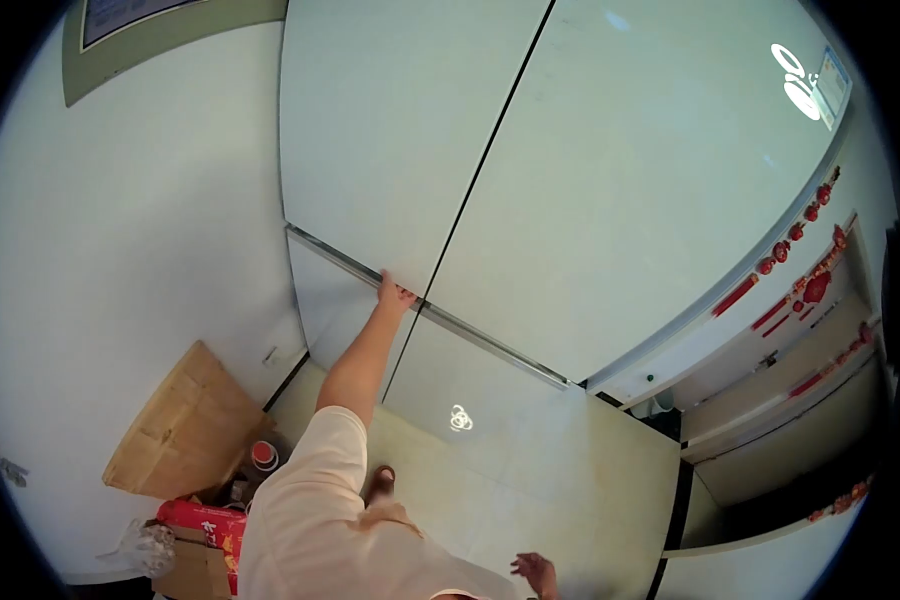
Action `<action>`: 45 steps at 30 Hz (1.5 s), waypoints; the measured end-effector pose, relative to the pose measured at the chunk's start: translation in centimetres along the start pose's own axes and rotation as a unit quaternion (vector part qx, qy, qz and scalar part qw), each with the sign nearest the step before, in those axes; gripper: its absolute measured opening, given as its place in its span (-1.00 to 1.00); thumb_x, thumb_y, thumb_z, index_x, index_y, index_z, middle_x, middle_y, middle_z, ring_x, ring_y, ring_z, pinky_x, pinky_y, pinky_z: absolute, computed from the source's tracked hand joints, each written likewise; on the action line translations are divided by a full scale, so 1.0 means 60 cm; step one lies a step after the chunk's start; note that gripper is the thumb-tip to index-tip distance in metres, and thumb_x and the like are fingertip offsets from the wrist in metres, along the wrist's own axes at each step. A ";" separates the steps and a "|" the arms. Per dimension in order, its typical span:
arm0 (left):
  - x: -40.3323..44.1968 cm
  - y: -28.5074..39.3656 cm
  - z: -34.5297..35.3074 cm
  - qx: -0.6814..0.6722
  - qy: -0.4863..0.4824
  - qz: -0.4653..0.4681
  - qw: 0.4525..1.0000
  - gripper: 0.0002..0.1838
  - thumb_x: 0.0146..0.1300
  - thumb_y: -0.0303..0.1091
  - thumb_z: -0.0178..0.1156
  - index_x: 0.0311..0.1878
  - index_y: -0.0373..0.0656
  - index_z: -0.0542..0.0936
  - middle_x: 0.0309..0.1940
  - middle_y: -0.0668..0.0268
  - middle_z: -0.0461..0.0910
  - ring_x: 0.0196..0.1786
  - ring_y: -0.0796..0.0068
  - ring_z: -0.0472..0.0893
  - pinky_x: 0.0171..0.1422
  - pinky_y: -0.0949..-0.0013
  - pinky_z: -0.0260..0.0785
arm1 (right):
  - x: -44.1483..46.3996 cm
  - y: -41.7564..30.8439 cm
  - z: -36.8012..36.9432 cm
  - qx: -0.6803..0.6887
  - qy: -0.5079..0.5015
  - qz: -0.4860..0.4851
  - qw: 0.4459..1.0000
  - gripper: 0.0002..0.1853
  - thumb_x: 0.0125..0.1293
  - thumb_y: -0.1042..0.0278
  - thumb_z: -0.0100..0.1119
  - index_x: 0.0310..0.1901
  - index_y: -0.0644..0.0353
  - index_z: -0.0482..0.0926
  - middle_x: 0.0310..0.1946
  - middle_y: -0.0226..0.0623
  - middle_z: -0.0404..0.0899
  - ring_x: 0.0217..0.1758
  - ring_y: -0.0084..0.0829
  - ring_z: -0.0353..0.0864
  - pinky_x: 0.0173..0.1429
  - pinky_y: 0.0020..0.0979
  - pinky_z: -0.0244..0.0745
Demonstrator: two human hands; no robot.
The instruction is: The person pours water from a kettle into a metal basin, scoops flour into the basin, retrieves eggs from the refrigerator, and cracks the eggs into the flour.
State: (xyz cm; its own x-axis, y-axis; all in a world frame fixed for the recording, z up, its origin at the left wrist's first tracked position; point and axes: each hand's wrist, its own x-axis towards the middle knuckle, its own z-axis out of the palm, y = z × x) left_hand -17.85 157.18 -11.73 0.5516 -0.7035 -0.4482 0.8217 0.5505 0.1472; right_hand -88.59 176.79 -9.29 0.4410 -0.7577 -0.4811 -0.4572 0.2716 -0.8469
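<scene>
A large pale refrigerator [610, 170] with two upper doors and lower ones fills the middle of the head view. My left hand [395, 292] is at the lower inner corner of its upper left door [390, 120], by the metal handle strip [490, 348]. Its fingers curl at that edge, and their tips are partly hidden. The doors look closed, with a dark seam between them. Low in the view, my right hand [537, 573] hangs away from everything, its fingers apart and loosely bent, holding nothing.
On the left, a brown wooden board [185, 425] leans by the white wall [140, 230]. Below it are a red-capped container [263, 455], a red package [205, 522], a cardboard box [190, 568] and a clear plastic bag [148, 548]. A doorway with red decorations [815, 288] is on the right.
</scene>
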 end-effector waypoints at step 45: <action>-0.578 0.436 -0.047 0.496 0.168 0.786 0.329 -0.72 0.22 -0.47 -0.06 -0.02 -0.40 0.36 -0.08 0.05 0.43 -0.03 0.16 0.42 0.10 0.20 0.26 | 0.786 -0.870 0.679 0.556 -0.089 -0.182 0.806 -0.91 0.20 0.44 0.07 -0.28 0.18 0.40 -0.34 -0.27 0.55 -0.21 -0.34 0.60 -0.30 -0.47 0.52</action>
State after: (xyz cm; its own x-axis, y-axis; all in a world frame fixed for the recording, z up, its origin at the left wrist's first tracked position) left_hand -15.88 197.23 5.16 0.4967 0.2809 0.8212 -0.7069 -0.4181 0.5706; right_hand -12.46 151.09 3.01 0.5387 -0.8371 -0.0948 0.6597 0.4892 -0.5706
